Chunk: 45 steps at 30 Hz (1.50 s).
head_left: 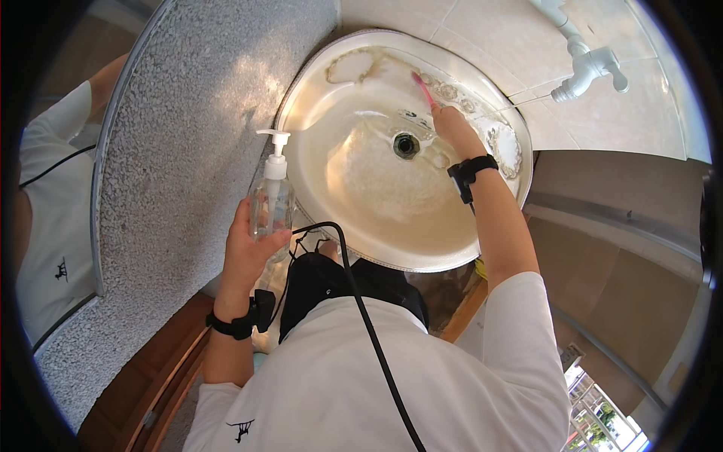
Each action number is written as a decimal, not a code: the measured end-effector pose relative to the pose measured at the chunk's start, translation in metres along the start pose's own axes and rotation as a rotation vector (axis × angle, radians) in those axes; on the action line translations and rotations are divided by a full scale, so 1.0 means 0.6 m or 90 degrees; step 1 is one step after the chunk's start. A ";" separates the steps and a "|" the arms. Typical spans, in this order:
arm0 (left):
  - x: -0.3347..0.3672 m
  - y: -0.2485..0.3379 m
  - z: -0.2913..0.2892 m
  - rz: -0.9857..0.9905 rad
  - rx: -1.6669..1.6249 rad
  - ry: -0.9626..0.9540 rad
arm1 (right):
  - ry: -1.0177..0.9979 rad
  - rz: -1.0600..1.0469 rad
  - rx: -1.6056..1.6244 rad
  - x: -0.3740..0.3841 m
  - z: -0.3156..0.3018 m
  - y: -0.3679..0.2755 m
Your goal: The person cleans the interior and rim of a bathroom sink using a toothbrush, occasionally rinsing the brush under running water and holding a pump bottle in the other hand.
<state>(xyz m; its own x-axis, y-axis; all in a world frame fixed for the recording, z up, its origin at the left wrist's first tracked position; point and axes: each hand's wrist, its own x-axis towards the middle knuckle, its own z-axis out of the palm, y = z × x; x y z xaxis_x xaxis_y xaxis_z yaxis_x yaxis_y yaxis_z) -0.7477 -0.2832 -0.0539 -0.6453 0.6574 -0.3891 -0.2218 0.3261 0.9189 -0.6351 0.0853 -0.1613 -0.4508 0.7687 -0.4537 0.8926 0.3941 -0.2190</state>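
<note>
My left hand [250, 245] is wrapped round a clear pump bottle [273, 202] with a white pump head, held upright beside the left rim of the sink. Over the basin, my right hand [455, 129] grips a pink toothbrush [424, 90], its head pointing toward the back ledge. That brush head is at or just above the ledge; contact cannot be made out. The cream sink [324, 162] has brownish stains along its back ledge and a dark drain hole [406, 146] in its middle.
A white tap [591, 71] juts from the tiled wall at the back right, with a thin line running from it toward the sink. Speckled wall [188, 135] and a mirror [56, 218] stand on my left. A black cable [361, 301] crosses my front.
</note>
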 end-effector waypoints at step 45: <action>0.016 0.004 0.015 0.002 0.065 -0.047 | 0.038 0.075 0.157 -0.009 -0.023 0.170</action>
<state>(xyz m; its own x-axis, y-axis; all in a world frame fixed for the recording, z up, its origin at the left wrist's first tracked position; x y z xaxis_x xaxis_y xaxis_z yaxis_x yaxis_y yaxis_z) -0.7479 -0.2701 -0.0560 -0.5899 0.7054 -0.3929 -0.1411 0.3890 0.9104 -0.5414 0.1282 -0.1695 -0.3369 0.8333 -0.4383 0.9111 0.1712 -0.3749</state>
